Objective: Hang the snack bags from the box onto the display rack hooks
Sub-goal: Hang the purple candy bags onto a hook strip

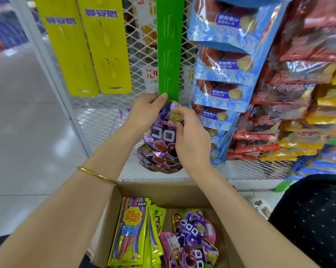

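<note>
A purple grape-gummy bag sits against the lower end of a green hanging strip on the white mesh rack. My left hand pinches the bag's top at the strip's bottom edge. My right hand grips the bag's right side, thumb on its upper front. Below it hang a few more purple bags on the same strip. The cardboard box in front of me holds more purple bags and yellow-green candy bags.
Two bare yellow strips hang at the left of the rack. Blue snack bags and red and yellow bags crowd the right side. Grey floor lies to the left. A dark dotted garment is at lower right.
</note>
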### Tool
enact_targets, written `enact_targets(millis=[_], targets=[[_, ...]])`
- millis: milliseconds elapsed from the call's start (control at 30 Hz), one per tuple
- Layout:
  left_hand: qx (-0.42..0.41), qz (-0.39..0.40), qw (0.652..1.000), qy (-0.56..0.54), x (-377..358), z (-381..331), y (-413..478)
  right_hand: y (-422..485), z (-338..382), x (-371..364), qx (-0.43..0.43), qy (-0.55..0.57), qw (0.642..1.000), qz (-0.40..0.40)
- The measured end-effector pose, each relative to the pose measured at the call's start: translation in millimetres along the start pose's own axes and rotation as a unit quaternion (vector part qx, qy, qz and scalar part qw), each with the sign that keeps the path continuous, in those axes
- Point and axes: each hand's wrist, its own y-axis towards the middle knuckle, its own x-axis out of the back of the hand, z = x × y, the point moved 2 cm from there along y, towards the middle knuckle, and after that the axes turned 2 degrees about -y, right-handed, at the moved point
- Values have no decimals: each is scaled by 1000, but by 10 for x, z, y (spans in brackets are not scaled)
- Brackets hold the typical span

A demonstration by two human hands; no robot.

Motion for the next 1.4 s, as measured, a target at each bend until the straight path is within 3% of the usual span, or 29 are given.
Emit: enact_targets(millis=[367,567,833,1133,1400], targets=[[82,29,988,-125,34,0,-30,88,-7,-27,-15,-18,999,37],[80,38,992,-86,53,23,-50,-34,-116,-145,-27,-22,997,67],[72,15,994,-85,90,-21,-101,13,1,-62,31,28,999,19],[70,6,994,-83,91,-25,-125,38,-56,-114,-4,26,999,44],[36,25,999,-11,163,133,-139,-6,-242,-259,28,13,997,75]])
